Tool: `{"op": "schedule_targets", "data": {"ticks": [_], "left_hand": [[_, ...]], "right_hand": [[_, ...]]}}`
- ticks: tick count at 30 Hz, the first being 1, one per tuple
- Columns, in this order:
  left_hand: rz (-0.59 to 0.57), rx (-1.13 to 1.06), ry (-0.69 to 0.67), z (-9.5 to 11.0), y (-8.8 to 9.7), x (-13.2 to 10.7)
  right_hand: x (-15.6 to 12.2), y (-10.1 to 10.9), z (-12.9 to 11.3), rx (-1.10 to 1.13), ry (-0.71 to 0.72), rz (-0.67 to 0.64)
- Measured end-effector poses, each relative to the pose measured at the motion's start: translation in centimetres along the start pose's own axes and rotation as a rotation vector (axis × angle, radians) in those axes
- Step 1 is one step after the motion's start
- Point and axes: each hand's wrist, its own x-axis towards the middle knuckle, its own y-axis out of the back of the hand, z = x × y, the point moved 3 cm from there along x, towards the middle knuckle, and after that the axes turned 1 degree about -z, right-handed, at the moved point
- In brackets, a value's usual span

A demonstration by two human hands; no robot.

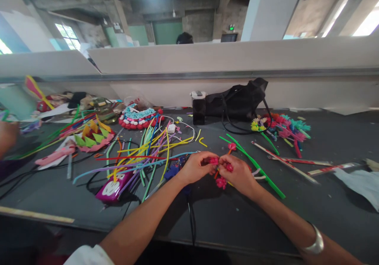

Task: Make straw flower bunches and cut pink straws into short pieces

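Both hands meet over the dark table, fingers closed around small pink craft flowers [220,183] with orange and yellow stems. My left hand [199,167] pinches one pink flower between thumb and fingers. Close against it, my right hand [237,175] grips the flower cluster, its fingers partly hiding the stems. One more pink bloom [231,146] sticks up behind the right hand on an orange stem. Green pipe cleaners [260,172] lie just beyond my right hand. A dark blue object [174,171], its kind unclear, rests behind my left wrist.
Loose coloured pipe cleaners [154,150] spread left of my hands, over a purple packet [114,188]. A black bag [242,101] and a dark box-shaped container [198,109] stand at the back. Finished flowers [286,128] lie at right. Another person's hand [7,136] shows at far left.
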Motion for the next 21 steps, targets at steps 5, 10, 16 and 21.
{"op": "schedule_targets", "data": {"ticks": [5, 10, 16, 21], "left_hand": [[0.028, -0.033, 0.014, 0.02, 0.27, 0.17], [0.063, -0.034, -0.006, -0.08, 0.58, 0.17], [0.089, 0.268, -0.112, 0.6, 0.82, 0.09], [0.089, 0.338, -0.187, 0.81, 0.83, 0.1]], "right_hand": [[0.06, 0.06, 0.1, 0.062, -0.05, 0.016], [-0.17, 0.27, 0.34, 0.018, -0.041, 0.069], [-0.12, 0.15, 0.47, 0.01, -0.059, 0.067], [-0.17, -0.08, 0.56, -0.007, -0.065, 0.045]]}}
